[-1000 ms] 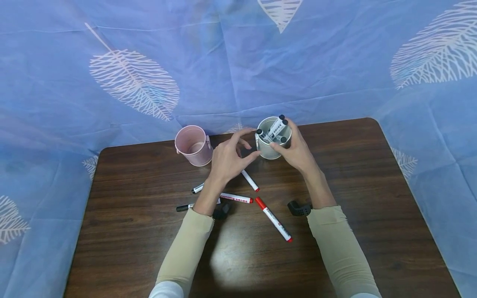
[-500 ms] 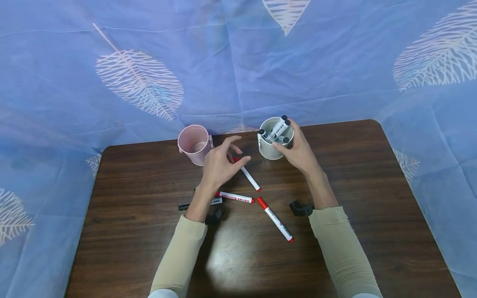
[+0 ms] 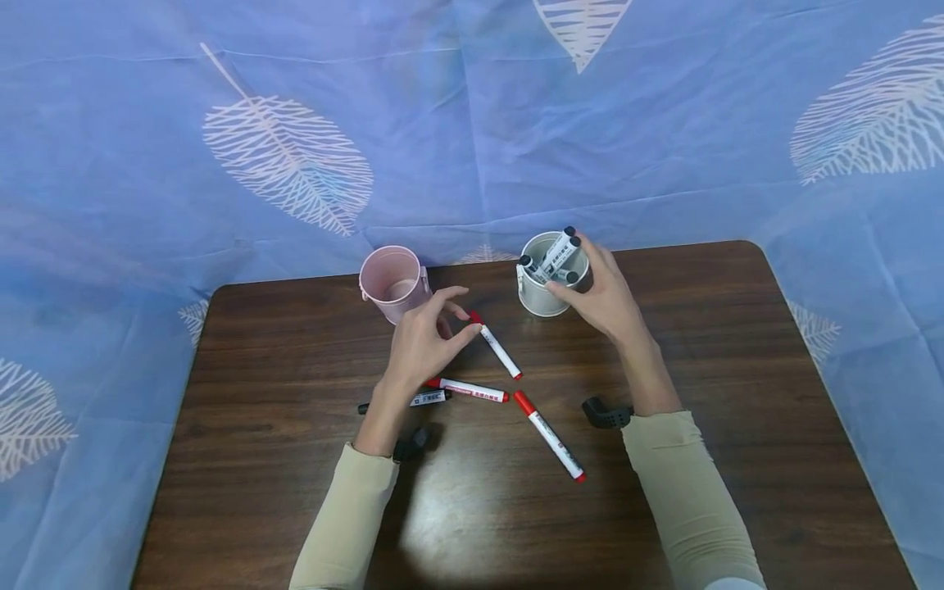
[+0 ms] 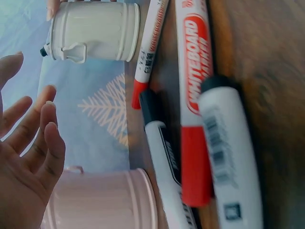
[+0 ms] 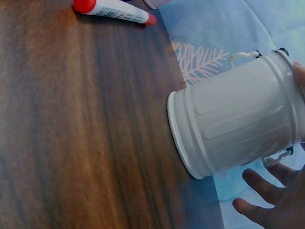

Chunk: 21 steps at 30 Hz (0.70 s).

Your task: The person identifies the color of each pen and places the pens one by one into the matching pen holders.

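My right hand [image 3: 608, 299] holds the white bucket [image 5: 238, 119] at its rim, thumb on the near side and a finger on the right. Several black-capped markers [image 3: 558, 256] stand inside, leaning. My left hand [image 3: 424, 340] hovers, holding nothing, with thumb and forefinger apart near the capped end of a red marker [image 3: 501, 352]. Below that hand lie another red marker [image 3: 475, 391] and a black marker [image 3: 430, 398]; the left wrist view shows a second black-capped marker [image 4: 167, 167], which the left arm hides in the head view.
The pink bucket [image 3: 393, 279] stands just beyond the left hand, its bare bottom visible. A third red marker [image 3: 549, 436] lies on the dark wooden table [image 3: 258, 459] between the forearms. A blue leaf-print cloth [image 3: 442, 123] hangs behind the table's far edge.
My left hand has drawn away from the white bucket, leftward and toward me, over the red marker. The right hand stays on the white bucket. The head view has shifted slightly.
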Available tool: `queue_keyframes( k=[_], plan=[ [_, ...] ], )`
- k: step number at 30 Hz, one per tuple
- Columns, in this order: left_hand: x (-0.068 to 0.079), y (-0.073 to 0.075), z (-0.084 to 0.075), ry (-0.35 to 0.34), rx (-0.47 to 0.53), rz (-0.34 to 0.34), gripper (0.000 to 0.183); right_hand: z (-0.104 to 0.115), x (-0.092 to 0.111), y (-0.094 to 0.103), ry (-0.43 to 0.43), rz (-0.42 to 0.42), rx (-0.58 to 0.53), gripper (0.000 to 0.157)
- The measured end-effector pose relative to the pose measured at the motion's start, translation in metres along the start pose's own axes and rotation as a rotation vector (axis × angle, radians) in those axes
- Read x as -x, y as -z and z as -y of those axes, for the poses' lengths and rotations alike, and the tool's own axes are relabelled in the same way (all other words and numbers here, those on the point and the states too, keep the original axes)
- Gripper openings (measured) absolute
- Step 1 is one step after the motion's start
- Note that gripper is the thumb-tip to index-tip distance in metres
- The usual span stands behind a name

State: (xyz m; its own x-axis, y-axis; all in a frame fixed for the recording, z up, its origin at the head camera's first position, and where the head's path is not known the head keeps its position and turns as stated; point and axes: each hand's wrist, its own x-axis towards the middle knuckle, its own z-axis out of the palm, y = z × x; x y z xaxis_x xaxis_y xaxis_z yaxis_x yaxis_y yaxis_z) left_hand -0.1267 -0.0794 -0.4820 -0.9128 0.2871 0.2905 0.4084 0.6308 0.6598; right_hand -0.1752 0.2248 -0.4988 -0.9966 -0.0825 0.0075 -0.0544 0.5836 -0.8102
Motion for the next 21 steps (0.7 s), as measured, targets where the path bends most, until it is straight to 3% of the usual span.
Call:
queue_keyframes(
  k=[13, 21],
  plan=[
    [0.019, 0.009, 0.009, 0.023, 0.067, 0.055, 0.05, 0.003, -0.007, -0.002, -0.016, 0.004, -0.078, 0.1],
    [0.028, 0.023, 0.015, 0.033, 0.037, 0.009, 0.05, 0.002, -0.011, -0.005, -0.009, -0.006, -0.086, 0.099]
  ],
)
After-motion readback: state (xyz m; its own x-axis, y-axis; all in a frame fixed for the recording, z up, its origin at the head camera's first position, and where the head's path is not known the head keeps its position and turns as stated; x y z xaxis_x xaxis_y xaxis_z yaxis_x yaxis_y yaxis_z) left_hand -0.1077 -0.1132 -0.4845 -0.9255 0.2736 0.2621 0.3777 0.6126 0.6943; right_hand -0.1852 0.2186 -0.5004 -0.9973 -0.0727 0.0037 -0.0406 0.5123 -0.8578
